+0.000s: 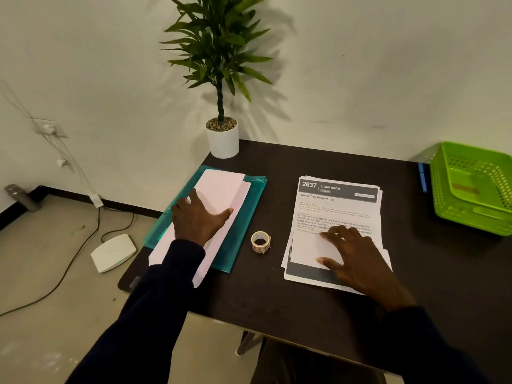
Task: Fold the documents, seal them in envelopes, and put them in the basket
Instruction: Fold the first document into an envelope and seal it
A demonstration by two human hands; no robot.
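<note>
At the left edge of the tabletop, a stack of pale envelopes lies on a teal folder. The near end of the stack reaches the table's left edge and seems to overhang it. The left hand is laid flat on the envelopes, fingers straight and spread, with nothing gripped. If 1 envelope is dragged out from under this palm, the rest could be slid over the edge to the floor, because the smooth folder gives little friction.

A roll of tape stands between the 2 piles, just beside the folder's right side. It could be knocked and rolled by a sleeve crossing the middle.

Toward the right, the printed documents lie in a loose, fanned stack. The lower part of the top sheet is turned up, with its blank back shown. The right hand is pressed on that flap with fingers spread and nearly straight; nothing is pinched. Whether only 1 sheet is caught in the fold cannot be told from this angle. A crooked crease is likely if the sheets beneath shift, and a skewed fold may not fit an envelope.

The green basket sits at the far right edge, well apart from both hands, with something flat already in it.
</note>
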